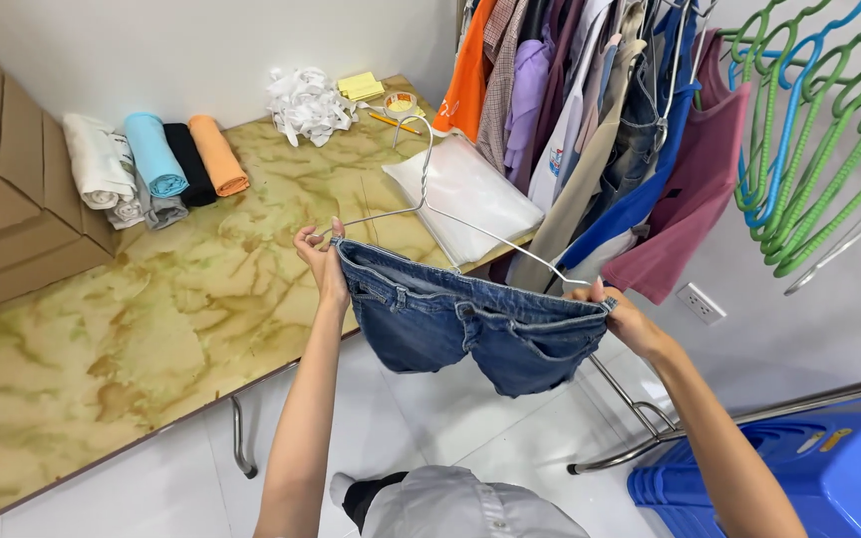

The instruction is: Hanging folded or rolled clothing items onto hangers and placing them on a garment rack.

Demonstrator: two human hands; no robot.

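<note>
Both forearms reached forward and up from the bottom of the view, raised over the gap between table and clothes rack. Left hand (319,257) closed, fingers pinched on the left end of the waistband of a pair of blue denim shorts (475,334), along with the left end of a metal wire hanger (430,204). Right hand (618,311) closed likewise on the right end of the waistband and the hanger's other end, wrist bent inward. Shorts hung stretched between the two hands, waistband roughly level but dipping toward the right, legs drooping free over the white tiled floor (470,418). Hanger's hook (413,125) pointed away from the person, tilted over the table. Marbled yellow-green table (132,329) lay left of the shorts, its near edge running diagonally just below the left wrist; open tabletop between the left hand and a row of rolled cloths (156,159) in white, light blue, black and orange near the wall. A flat clear plastic bag (470,194) lay on the table's right corner, just behind the hanger wire. Cardboard boxes (7,189) stacked at the far left. Hanging garments on the rack (590,130) crowded close behind and above the right hand; bunch of green and blue plastic hangers (809,149) at upper right. Blue plastic stool (799,473) stood below the right forearm, rack's metal foot (640,418) beside it. Floor beneath the shorts open.
</note>
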